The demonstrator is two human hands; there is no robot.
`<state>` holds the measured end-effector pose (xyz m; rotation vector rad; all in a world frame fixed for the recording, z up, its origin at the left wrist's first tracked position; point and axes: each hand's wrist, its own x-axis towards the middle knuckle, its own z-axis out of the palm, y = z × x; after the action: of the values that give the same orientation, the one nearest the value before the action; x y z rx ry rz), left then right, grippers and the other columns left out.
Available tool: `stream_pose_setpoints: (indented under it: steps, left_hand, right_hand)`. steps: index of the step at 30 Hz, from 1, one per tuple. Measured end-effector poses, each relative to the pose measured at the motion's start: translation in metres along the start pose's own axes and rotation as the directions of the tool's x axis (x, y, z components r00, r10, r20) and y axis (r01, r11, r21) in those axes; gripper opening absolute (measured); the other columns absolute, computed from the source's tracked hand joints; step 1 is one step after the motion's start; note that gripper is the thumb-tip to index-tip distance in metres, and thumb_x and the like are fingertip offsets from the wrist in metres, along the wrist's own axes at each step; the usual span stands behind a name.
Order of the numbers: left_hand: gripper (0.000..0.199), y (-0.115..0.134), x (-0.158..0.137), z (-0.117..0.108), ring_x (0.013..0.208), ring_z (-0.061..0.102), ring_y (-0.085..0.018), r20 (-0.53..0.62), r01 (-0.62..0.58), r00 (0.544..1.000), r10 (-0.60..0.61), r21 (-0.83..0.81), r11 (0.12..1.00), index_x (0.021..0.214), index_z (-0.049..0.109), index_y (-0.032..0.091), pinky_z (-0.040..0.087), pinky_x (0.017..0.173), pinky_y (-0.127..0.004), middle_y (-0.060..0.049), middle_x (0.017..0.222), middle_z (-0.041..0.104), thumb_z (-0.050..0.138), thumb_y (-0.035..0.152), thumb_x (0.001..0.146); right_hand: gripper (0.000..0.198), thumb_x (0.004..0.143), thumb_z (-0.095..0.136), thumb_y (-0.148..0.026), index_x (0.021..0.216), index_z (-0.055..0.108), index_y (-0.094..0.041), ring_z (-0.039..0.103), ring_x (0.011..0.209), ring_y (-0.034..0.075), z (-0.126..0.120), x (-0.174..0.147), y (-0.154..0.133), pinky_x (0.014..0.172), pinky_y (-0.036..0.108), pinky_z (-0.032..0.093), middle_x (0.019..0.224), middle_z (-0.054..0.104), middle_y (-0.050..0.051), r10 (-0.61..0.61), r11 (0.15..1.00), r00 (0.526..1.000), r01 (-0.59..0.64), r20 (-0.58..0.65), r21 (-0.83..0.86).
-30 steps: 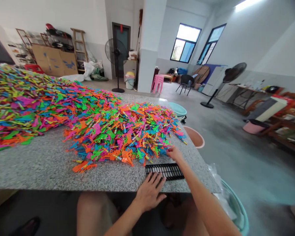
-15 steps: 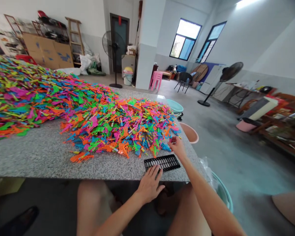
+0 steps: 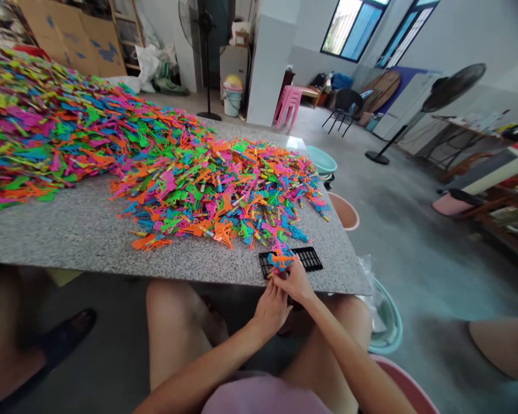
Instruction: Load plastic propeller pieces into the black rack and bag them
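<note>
At the near edge of the granite counter (image 3: pixel 82 230), the black slotted tray (image 3: pixel 313 260) lies flat, its middle hidden behind a bunch of plastic toy pistols (image 3: pixel 280 260). The right hand (image 3: pixel 297 283) holds this bunch, fingers narrowed; individual pieces are hard to separate. The left hand (image 3: pixel 271 310) sits just beside it, fingertips obscured; whether it grips anything cannot be told. Beyond the tray, the multicoloured heap (image 3: pixel 198 190) is cut off at left
</note>
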<state>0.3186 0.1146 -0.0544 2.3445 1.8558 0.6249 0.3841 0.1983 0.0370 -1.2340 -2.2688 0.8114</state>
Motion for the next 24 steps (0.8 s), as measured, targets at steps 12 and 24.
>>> stream_pose_setpoints:
  steps: [12, 24]
  left_hand:
    - [0.05, -0.005, -0.002, -0.002, 0.131, 0.047, -0.035, -0.01, -0.054, 0.999, 0.054, -0.031, 0.998, 0.133, 0.049, 0.004, 0.036, 0.108, -0.053, -0.023, 0.132, 0.058, 0.049, 0.035, 0.094]
    - [0.023, -0.032, -0.022, -0.06, 0.096, 0.062, -0.027, -0.472, 0.131, 0.845, -0.252, -0.274, 0.953, 0.106, 0.054, 0.014, 0.053, 0.086, -0.046, -0.013, 0.097, 0.063, 0.059, 0.025, 0.087]
  right_hand:
    - [0.007, 0.072, 0.058, -0.012, 0.075, 0.06, -0.018, 0.058, 0.082, 0.02, 0.021, 0.005, 0.001, 0.09, 0.037, 0.038, 0.077, 0.062, 0.003, -0.256, 0.927, 0.967, 0.249, 0.014, -0.279]
    - [0.004, 0.082, 0.062, -0.015, 0.085, 0.062, -0.018, 0.062, 0.087, 0.021, -0.039, 0.029, 0.043, 0.074, 0.029, 0.046, 0.1, 0.059, 0.01, 0.07, 0.911, 0.996, -0.086, -0.054, -0.404]
